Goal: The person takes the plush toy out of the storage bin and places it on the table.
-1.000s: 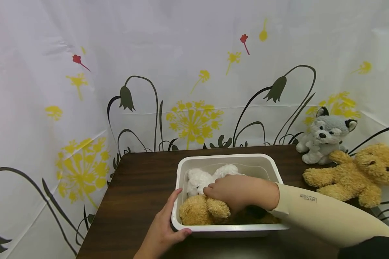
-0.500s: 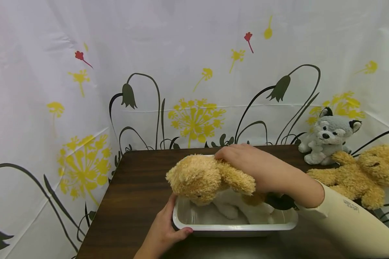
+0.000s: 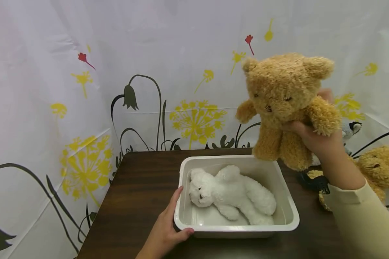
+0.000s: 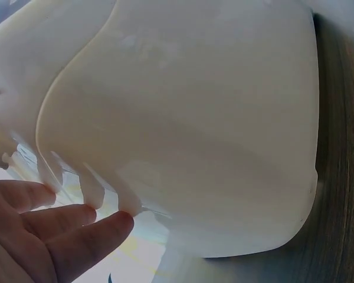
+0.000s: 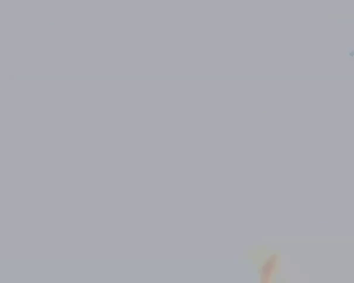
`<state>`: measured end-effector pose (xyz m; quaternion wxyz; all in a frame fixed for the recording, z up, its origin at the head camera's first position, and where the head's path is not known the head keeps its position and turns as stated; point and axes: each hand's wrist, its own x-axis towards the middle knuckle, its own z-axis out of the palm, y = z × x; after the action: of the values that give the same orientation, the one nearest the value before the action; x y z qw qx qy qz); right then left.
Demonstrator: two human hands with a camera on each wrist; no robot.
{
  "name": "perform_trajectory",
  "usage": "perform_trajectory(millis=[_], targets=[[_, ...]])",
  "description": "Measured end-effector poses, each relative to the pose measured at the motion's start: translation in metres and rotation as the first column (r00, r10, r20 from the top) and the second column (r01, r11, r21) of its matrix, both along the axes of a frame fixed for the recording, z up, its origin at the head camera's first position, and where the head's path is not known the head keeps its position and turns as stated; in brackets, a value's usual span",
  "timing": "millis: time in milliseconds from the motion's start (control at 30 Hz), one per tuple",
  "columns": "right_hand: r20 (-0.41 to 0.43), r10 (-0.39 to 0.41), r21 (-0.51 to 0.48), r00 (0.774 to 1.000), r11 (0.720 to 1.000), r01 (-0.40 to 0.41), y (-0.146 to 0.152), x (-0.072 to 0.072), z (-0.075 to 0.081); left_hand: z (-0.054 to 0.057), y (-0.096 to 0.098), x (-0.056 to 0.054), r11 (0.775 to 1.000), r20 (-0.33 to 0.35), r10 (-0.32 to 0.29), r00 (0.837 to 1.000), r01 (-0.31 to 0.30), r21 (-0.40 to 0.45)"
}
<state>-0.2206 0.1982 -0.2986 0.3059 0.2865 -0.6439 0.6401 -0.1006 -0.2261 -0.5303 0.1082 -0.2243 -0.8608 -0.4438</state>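
Note:
My right hand (image 3: 325,142) holds a golden-brown teddy bear (image 3: 283,86) upright in the air, above and behind the right part of a white plastic tub (image 3: 240,227). Its thumb crosses the bear's front; the other fingers are mostly hidden behind the bear. A white teddy bear (image 3: 233,194) lies on its back inside the tub, head to the left. At the tub's near left corner my left hand (image 3: 163,228) grips, thumb on the front rim and fingers along the left side. Fingertips (image 4: 127,221) touch the outer wall in the left wrist view. The right wrist view is a grey blur.
A second golden-brown teddy bear (image 3: 379,165) lies at the right, partly behind my right arm. A grey husky plush (image 3: 350,129) is mostly hidden there. The dark wooden table (image 3: 139,180) ends at a white flowered curtain (image 3: 191,43).
My right hand has lifted the golden-brown teddy bear out of the tub, up and to the right, turning it upright. The white bear beneath is now uncovered. My left hand stays at the tub's corner.

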Motion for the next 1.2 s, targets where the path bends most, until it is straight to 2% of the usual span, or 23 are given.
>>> perform_trajectory(millis=[133,200,267,400,500,567,800,1000,1067,1100,1200], targets=[[-0.029,-0.134,-0.161,0.991,0.979,0.128,0.02,-0.011,-0.001,0.001,0.0,0.001,1.0,-0.006,0.003,1.0,-0.003,-0.001],[-0.03,-0.172,-0.219,0.985,0.962,0.161,0.031,-0.02,-0.005,0.001,0.001,0.002,1.0,-0.003,0.009,1.0,-0.009,-0.004],[-0.015,-0.177,-0.243,0.984,0.955,0.168,0.043,-0.031,-0.013,0.001,0.001,0.001,1.0,0.005,0.014,1.0,-0.014,-0.008],[0.181,-0.168,-0.257,0.969,0.943,0.212,0.064,-0.05,-0.035,0.002,0.003,0.001,1.0,0.026,0.017,1.0,-0.017,-0.008],[0.334,-0.152,-0.252,0.93,0.937,0.244,0.074,-0.064,-0.056,0.002,0.002,0.002,1.0,0.029,0.011,1.0,-0.011,-0.003],[0.375,-0.139,-0.248,0.917,0.938,0.243,0.079,-0.074,-0.071,0.002,0.002,0.003,1.0,0.022,0.007,1.0,-0.007,0.0],[0.576,-0.101,-0.238,0.811,0.928,0.285,0.095,-0.097,-0.116,0.001,-0.001,0.004,1.0,0.001,0.003,1.0,-0.003,-0.007],[0.642,-0.075,-0.203,0.763,0.943,0.263,0.107,-0.11,-0.153,0.001,0.0,0.002,1.0,0.001,0.003,1.0,-0.003,-0.003],[0.653,-0.056,-0.222,0.755,0.939,0.262,0.108,-0.114,-0.169,0.001,0.0,0.002,1.0,0.006,-0.003,1.0,0.003,0.007],[0.668,-0.065,-0.212,0.741,0.938,0.273,0.109,-0.115,-0.178,0.001,0.0,0.002,1.0,0.008,-0.006,1.0,0.006,0.011],[0.692,-0.032,-0.24,0.722,0.932,0.272,0.109,-0.119,-0.203,0.002,0.0,0.002,1.0,0.012,-0.007,1.0,0.007,0.015]])
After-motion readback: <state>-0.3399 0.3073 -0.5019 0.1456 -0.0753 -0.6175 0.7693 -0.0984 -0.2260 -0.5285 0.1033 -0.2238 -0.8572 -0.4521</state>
